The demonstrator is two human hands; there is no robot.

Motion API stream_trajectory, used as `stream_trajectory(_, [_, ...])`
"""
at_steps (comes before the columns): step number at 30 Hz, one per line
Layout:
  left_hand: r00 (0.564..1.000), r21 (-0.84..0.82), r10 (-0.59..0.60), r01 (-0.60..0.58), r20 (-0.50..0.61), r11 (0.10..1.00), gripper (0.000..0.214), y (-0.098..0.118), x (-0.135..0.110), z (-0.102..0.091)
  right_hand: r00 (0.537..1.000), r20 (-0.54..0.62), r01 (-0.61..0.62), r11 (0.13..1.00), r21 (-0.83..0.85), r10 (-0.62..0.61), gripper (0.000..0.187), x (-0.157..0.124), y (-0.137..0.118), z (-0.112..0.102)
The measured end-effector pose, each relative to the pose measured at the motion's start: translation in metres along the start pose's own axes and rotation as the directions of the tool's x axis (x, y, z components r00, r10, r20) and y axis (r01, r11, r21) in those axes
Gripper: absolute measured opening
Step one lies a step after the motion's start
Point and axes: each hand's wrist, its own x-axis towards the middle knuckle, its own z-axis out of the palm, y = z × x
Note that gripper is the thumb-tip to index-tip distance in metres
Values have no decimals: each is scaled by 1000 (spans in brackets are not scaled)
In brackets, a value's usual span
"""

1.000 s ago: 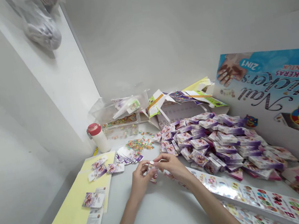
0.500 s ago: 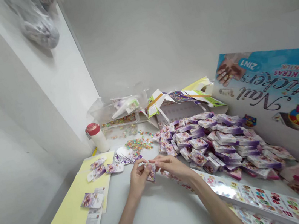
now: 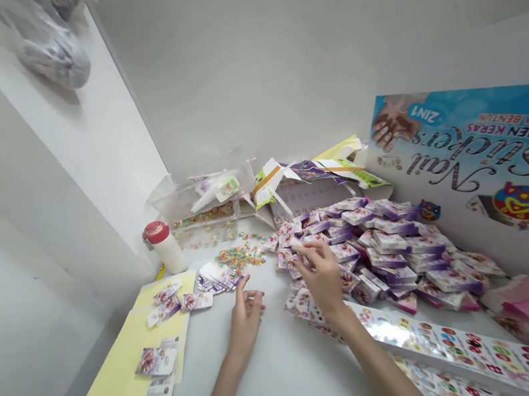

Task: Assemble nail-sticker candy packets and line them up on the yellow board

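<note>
- The left hand (image 3: 245,315) is released in the middle of the frame. Its fingers are spread on the white surface (image 3: 284,377), near a fan of flat cards (image 3: 217,277).
- The right hand (image 3: 322,275), just right of it, has its fingers bent onto the left edge of the pile of small purple boxes (image 3: 389,245). Whether it grasps one, I cannot tell.
- A sticker strip (image 3: 451,346) runs from this wrist to the lower right.
- A bottle with red cap (image 3: 165,245) stands at the left, above a yellow sheet (image 3: 114,392).

White corner, grey table (image 3: 286,390).
Plain walls (image 3: 281,53) meet behind it; soft even light; poster (image 3: 489,147) propped against the right wall.
</note>
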Motion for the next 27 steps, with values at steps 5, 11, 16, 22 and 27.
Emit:
stream_trajectory(5, [998, 20, -19, 20, -64, 1000, 54, -6, 2, -1, 978, -174, 43, 924, -379, -117, 30, 12, 24, -17])
stream_trajectory(11, [999, 63, -17, 20, -43, 998, 48, -7, 3, -1, 955, 287, 170, 932, -320, -75, 22, 10, 13, -10])
stream_trajectory(16, [999, 60, -27, 29, -32, 998, 45, -11, 6, -3, 584, 778, 126, 921, -369, 232, 32, 1, 2, -22])
stream_trajectory(22, [1000, 99, -26, 27, -15, 995, 41, -10, 6, -2, 531, 775, 111, 879, -463, 342, 52, 1, -2, -31])
stream_trajectory(27, [1000, 152, 20, -18, -18, 988, 36, -10, 4, -1, 644, 679, 56, 863, -502, 353, 45, 6, -12, -32])
